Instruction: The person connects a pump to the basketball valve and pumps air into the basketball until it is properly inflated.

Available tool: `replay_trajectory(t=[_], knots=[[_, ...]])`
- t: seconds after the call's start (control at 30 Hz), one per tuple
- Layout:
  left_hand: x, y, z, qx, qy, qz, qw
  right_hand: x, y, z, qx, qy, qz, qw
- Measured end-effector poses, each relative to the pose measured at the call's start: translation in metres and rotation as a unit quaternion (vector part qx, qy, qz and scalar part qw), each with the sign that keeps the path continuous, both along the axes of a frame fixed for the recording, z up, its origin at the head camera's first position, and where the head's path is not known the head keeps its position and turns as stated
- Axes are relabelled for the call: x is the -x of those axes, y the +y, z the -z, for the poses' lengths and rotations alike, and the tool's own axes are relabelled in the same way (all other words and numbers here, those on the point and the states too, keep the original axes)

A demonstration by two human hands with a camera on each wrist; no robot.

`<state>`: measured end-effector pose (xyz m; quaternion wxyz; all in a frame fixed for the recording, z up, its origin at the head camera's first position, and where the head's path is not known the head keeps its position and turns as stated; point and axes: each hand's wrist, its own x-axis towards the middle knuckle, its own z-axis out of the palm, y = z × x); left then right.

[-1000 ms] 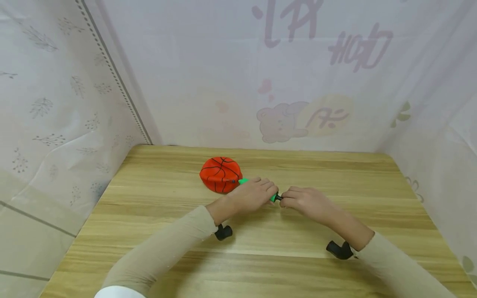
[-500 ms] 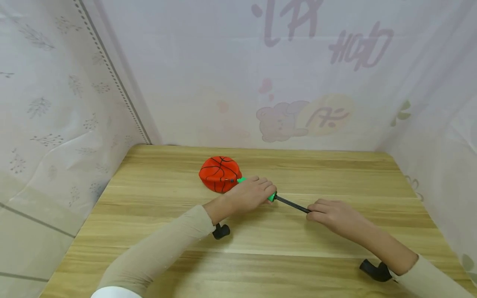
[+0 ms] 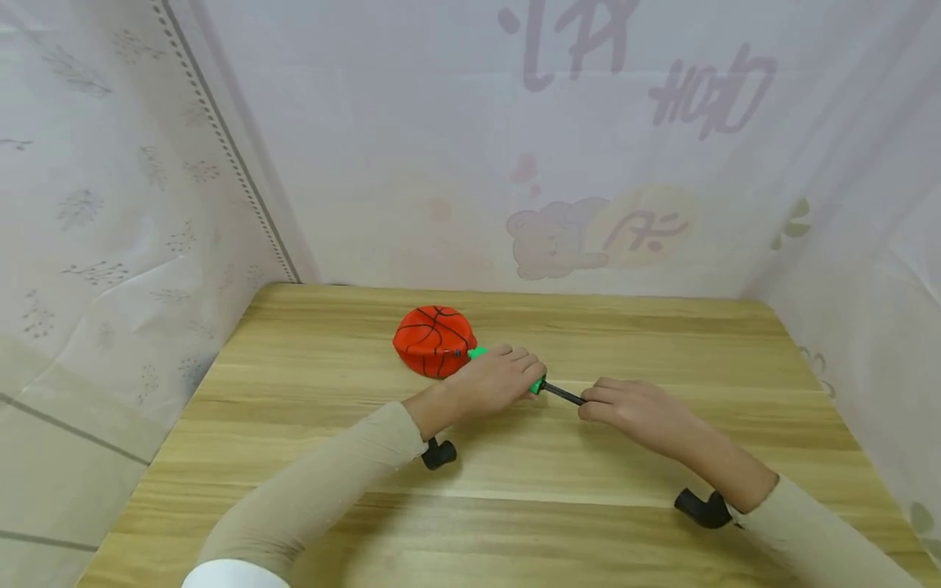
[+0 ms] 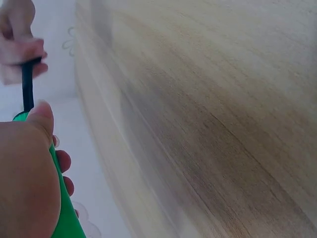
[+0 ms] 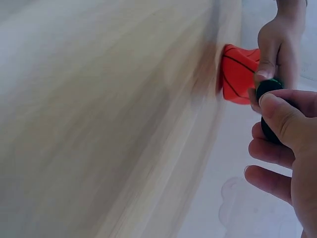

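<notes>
A partly deflated red basketball (image 3: 434,333) with black lines sits on the table, its side sunken in. Right beside it, a green hand pump (image 3: 537,385) points its far end at the ball. My left hand (image 3: 491,384) is wrapped round the green barrel (image 4: 68,220), covering most of it. From the barrel's near end a black rod (image 3: 563,394) sticks out part way. My right hand (image 3: 638,415) holds the pump's black handle (image 5: 269,130) between thumb and fingers; the right wrist view shows the outer fingers loosely curled.
The wooden table (image 3: 470,531) reaches back to a pale printed curtain (image 3: 412,163), with more curtain at both sides. Black curved pieces hang under the left wrist (image 3: 439,454) and the right wrist (image 3: 703,508).
My right hand first drew the handle out to the right, baring a long rod, then pushed it part way back toward the barrel. The left hand and the basketball have stayed nearly still.
</notes>
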<state>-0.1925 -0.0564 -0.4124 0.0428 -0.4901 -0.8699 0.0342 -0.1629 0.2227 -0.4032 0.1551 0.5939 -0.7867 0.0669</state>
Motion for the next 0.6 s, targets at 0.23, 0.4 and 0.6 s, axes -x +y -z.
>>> replay_trajectory(t=[0.23,0.4,0.6], knots=[[-0.002,0.002,0.001,0.007,0.007,-0.001,1.0000,0.013,-0.028,0.005,0.007,-0.017,-0.001,0.9998],[-0.002,0.000,0.003,0.007,0.005,-0.006,0.9999,0.015,-0.036,0.007,0.012,-0.006,0.000,0.9999],[-0.001,-0.003,0.000,0.006,0.010,-0.005,0.9999,0.004,-0.014,0.006,0.021,0.007,-0.002,0.9998]])
